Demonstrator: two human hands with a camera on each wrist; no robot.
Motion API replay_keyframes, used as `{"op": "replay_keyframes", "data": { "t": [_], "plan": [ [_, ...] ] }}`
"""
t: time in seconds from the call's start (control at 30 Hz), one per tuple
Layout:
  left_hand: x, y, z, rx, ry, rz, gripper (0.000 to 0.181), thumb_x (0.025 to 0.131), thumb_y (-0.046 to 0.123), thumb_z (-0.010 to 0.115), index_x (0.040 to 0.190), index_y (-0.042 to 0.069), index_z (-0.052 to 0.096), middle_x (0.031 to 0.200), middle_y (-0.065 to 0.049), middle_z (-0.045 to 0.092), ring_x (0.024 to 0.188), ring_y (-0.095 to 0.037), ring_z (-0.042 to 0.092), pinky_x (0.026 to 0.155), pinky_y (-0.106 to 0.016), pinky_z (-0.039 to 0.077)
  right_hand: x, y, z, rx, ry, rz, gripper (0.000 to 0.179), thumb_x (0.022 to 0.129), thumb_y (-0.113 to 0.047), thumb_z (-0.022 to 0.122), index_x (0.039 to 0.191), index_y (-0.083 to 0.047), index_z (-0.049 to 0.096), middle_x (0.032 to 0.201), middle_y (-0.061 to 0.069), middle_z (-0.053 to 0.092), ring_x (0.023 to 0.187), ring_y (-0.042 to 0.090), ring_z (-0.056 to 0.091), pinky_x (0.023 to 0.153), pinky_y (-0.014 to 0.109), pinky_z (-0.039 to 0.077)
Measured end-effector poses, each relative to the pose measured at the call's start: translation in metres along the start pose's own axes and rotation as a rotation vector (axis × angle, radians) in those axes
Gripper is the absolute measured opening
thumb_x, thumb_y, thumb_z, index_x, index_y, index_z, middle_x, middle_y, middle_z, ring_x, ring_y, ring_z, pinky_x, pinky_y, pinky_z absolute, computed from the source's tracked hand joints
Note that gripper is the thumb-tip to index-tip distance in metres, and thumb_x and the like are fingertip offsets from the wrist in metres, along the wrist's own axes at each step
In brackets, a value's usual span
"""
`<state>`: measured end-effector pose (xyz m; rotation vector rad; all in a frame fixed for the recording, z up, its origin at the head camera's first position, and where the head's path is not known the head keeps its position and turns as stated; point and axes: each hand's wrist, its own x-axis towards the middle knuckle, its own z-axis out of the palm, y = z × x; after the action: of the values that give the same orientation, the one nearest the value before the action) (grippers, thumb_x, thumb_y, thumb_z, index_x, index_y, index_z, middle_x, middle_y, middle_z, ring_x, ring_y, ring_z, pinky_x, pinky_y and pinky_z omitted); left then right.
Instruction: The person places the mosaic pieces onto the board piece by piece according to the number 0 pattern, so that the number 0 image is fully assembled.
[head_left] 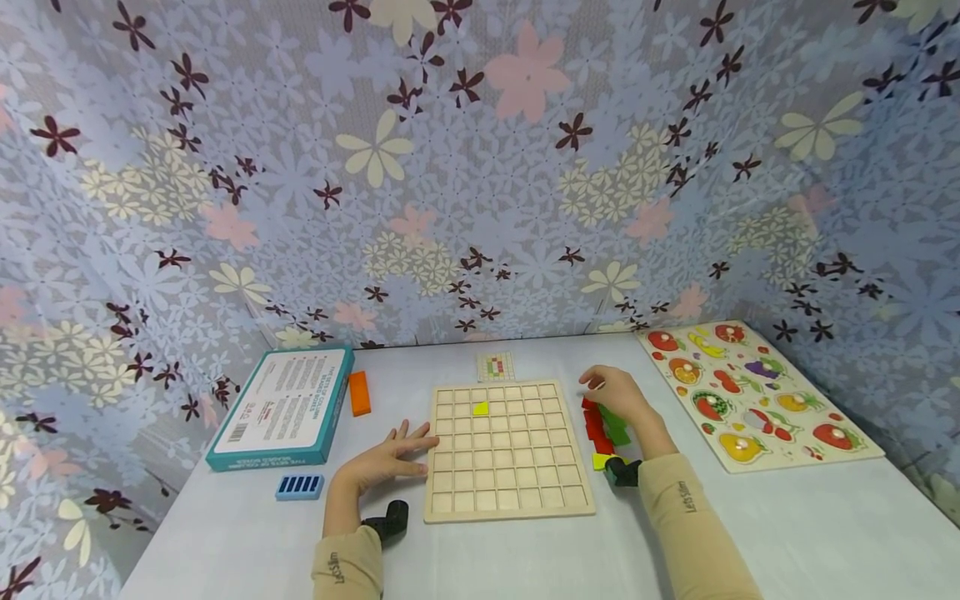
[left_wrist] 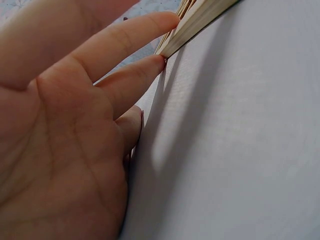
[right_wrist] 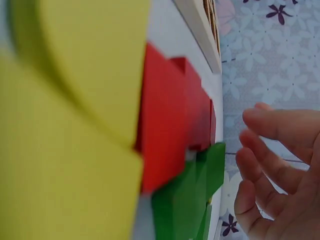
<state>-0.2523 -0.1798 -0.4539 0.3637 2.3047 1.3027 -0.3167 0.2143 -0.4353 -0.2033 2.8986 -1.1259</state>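
Note:
A wooden board (head_left: 508,477) with square cells lies in the middle of the table, with one yellow piece (head_left: 481,408) in an upper cell. My left hand (head_left: 382,460) is spread beside it, and in the left wrist view two fingertips touch the board's edge (left_wrist: 200,25). To the right of the board lie red pieces (head_left: 596,429), green pieces (head_left: 617,427) and yellow ones (head_left: 600,461). Over the far end of this group is my right hand (head_left: 618,393). Its fingers (right_wrist: 267,172) are loosely bent, and nothing shows between them in the right wrist view.
Behind the board lies a small card (head_left: 497,367) with a coloured grid pattern. At left are a teal-edged box (head_left: 288,408), an orange block (head_left: 360,393) and a blue slotted piece (head_left: 300,487). A fruit puzzle board (head_left: 757,396) lies at right, and a flowered cloth (head_left: 480,208) hangs behind.

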Motion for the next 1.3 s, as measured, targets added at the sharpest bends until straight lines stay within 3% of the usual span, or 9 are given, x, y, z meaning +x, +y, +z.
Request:
{"op": "replay_keyframes", "data": {
  "t": [0.17, 0.3, 0.6, 0.97, 1.3],
  "plan": [
    [-0.001, 0.001, -0.001, 0.005, -0.004, 0.005, 0.058, 0.078, 0.023, 0.072, 0.132, 0.014, 0.052, 0.153, -0.005, 0.018, 0.139, -0.034, -0.014, 0.106, -0.063, -0.010, -0.001, 0.008, -0.007, -0.064, 0.014, 0.029, 0.025, 0.079, 0.001, 0.061, 0.104, 0.002, 0.062, 0.108, 0.026, 0.056, 0.095, 0.038, 0.052, 0.079, 0.046, 0.047],
    [-0.001, 0.001, -0.001, 0.009, -0.003, 0.001, 0.058, 0.078, 0.023, 0.072, 0.132, 0.014, 0.052, 0.153, -0.005, 0.019, 0.139, -0.035, -0.013, 0.106, -0.063, -0.009, -0.001, 0.013, -0.008, -0.085, -0.026, 0.069, 0.026, 0.077, 0.003, 0.062, 0.103, 0.002, 0.061, 0.109, 0.027, 0.056, 0.098, 0.040, 0.052, 0.084, 0.050, 0.045],
    [-0.001, 0.001, 0.000, -0.016, 0.008, -0.002, 0.058, 0.078, 0.021, 0.072, 0.132, 0.013, 0.053, 0.153, -0.006, 0.019, 0.139, -0.035, -0.014, 0.105, -0.064, -0.009, -0.001, 0.017, -0.010, -0.071, -0.081, 0.088, 0.027, 0.079, 0.003, 0.060, 0.106, 0.003, 0.059, 0.102, 0.025, 0.058, 0.087, 0.033, 0.054, 0.076, 0.043, 0.048],
    [-0.001, 0.002, 0.000, -0.016, 0.012, -0.004, 0.057, 0.078, 0.022, 0.073, 0.131, 0.013, 0.053, 0.152, -0.006, 0.020, 0.139, -0.036, -0.014, 0.104, -0.065, -0.009, 0.001, 0.019, -0.008, -0.079, -0.048, 0.095, 0.031, 0.076, 0.006, 0.061, 0.107, 0.002, 0.061, 0.103, 0.026, 0.055, 0.086, 0.033, 0.051, 0.073, 0.041, 0.049],
    [-0.001, 0.002, 0.000, -0.029, 0.003, -0.004, 0.057, 0.078, 0.021, 0.072, 0.131, 0.013, 0.054, 0.152, -0.006, 0.020, 0.139, -0.035, -0.015, 0.104, -0.066, -0.010, -0.003, 0.016, -0.007, -0.075, -0.030, 0.159, 0.036, 0.074, 0.008, 0.047, 0.106, 0.004, 0.062, 0.103, 0.026, 0.058, 0.086, 0.033, 0.052, 0.073, 0.040, 0.049]
  ]
}}
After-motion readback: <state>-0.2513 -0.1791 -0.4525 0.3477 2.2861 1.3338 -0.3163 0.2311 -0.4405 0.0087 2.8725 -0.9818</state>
